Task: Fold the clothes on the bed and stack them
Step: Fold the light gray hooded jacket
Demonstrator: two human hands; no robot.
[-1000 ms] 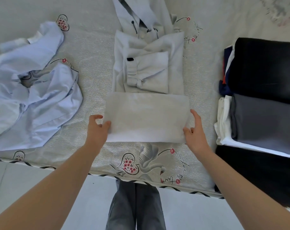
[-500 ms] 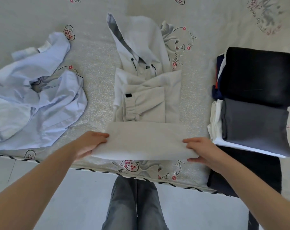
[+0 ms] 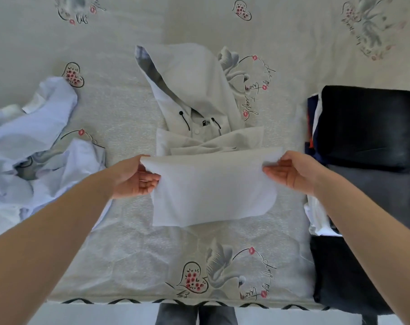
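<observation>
— What's lying on the bed (image 3: 119,261)?
— A crumpled pale blue shirt (image 3: 28,165) at its left edge, folded dark clothes (image 3: 370,127) stacked along the right edge, and the light grey hoodie (image 3: 199,95) in the middle, hood toward the far edge.

— And the hands?
— The left hand (image 3: 131,178) and right hand (image 3: 290,171) each pinch a side of the hoodie's folded lower part, lifted off the bed.

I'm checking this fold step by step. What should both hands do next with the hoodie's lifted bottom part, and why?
Probably carry the lifted fold forward and lay it over the chest. The left hand and right hand each grip a side edge of the white hoodie, its lower part is raised off the bed, and the sleeves already lie folded across the body.
</observation>
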